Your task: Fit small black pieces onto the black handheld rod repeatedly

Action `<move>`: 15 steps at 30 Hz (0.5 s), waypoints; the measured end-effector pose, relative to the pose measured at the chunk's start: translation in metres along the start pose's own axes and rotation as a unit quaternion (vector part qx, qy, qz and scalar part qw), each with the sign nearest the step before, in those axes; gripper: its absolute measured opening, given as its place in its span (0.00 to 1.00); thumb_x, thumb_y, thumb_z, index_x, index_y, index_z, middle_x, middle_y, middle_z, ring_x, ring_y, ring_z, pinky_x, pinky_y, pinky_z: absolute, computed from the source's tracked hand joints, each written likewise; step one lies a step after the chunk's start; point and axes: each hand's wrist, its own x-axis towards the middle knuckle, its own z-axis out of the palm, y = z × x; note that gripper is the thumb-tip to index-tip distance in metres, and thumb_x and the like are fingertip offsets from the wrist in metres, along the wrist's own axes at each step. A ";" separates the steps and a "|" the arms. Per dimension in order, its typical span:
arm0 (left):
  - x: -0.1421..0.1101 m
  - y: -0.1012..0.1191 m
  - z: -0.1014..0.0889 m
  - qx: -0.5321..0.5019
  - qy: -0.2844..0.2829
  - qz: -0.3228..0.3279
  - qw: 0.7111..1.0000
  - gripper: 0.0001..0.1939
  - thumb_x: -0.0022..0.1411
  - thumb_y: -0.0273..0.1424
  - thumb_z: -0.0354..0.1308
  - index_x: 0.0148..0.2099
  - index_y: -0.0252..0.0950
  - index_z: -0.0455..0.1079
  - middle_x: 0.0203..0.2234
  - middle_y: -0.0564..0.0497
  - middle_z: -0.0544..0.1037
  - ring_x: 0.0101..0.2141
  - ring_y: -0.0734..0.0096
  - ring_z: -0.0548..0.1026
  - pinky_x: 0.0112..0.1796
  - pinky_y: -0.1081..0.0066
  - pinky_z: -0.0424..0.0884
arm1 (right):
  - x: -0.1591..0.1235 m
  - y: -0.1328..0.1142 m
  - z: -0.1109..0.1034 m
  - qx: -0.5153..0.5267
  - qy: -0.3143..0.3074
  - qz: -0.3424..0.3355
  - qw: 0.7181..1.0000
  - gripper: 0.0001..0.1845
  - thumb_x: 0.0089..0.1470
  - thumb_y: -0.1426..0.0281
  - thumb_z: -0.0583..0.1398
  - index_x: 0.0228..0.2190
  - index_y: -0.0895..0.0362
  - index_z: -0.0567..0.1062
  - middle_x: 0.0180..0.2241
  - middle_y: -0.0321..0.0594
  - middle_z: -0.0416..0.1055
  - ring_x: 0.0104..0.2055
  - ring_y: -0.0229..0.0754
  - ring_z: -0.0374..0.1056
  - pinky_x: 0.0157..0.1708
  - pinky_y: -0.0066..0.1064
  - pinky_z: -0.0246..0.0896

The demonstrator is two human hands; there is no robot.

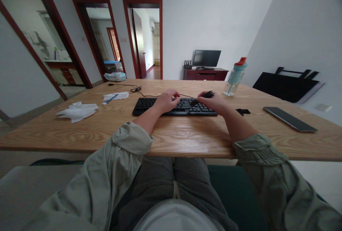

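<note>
A black keyboard [144, 105] lies on the wooden table in front of me, its cable running off behind it. My left hand [167, 100] is over the keyboard's middle, fingers bent and a little apart, with nothing visible in them. In my right hand [212, 102] is a slim black brush [207, 94], held slantwise over the keyboard's right part. The brush's lower end points down at the keys; whether it touches them I cannot tell. Just right of the keyboard lie small black pieces [243, 111], too small to name for sure.
On the right are a phone [290, 119] and an upright water bottle [235, 77]. To the left lie crumpled white tissues [78, 111], a blue stick-like tool [110, 99] on another tissue, the coiled cable [136, 89] and a wipes pack [115, 77]. The wooden table's [187, 145] front edge is near my lap.
</note>
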 end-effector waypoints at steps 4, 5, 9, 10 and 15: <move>0.000 0.001 0.000 -0.001 -0.006 0.000 1.000 0.09 0.62 0.33 0.54 0.39 0.35 0.72 0.37 0.47 0.77 0.36 0.67 0.73 0.42 0.66 0.69 | -0.002 -0.002 0.000 -0.001 -0.002 0.001 1.000 0.11 0.45 0.62 0.63 0.29 0.57 0.76 0.21 0.33 0.67 0.20 0.32 0.56 0.19 0.26 0.48; -0.001 0.001 0.000 -0.001 -0.008 -0.002 1.000 0.09 0.62 0.33 0.54 0.39 0.35 0.73 0.37 0.47 0.77 0.36 0.67 0.73 0.42 0.66 0.69 | -0.001 -0.002 0.000 0.002 -0.003 0.001 1.000 0.12 0.45 0.62 0.63 0.29 0.57 0.76 0.20 0.33 0.66 0.20 0.32 0.55 0.19 0.26 0.48; -0.001 0.000 0.003 -0.003 -0.028 -0.005 1.000 0.08 0.60 0.32 0.55 0.40 0.36 0.73 0.37 0.48 0.78 0.36 0.68 0.74 0.41 0.67 0.70 | 0.004 0.004 0.005 0.012 -0.018 -0.019 1.000 0.15 0.47 0.58 0.64 0.29 0.57 0.76 0.22 0.35 0.68 0.22 0.34 0.57 0.20 0.27 0.50; -0.001 -0.001 0.004 -0.002 -0.037 -0.001 0.999 0.08 0.60 0.32 0.55 0.39 0.36 0.74 0.37 0.48 0.78 0.36 0.68 0.74 0.41 0.68 0.70 | 0.005 0.005 0.006 0.011 -0.024 -0.027 0.999 0.16 0.47 0.57 0.65 0.29 0.57 0.76 0.23 0.36 0.68 0.23 0.35 0.57 0.20 0.27 0.51; 0.000 -0.004 0.013 0.010 -0.075 0.035 0.996 0.08 0.59 0.32 0.57 0.37 0.37 0.77 0.34 0.49 0.79 0.35 0.67 0.74 0.42 0.67 0.70 | 0.008 0.007 0.008 -0.001 -0.019 -0.038 0.999 0.17 0.48 0.54 0.66 0.30 0.56 0.75 0.23 0.38 0.68 0.24 0.38 0.58 0.21 0.29 0.53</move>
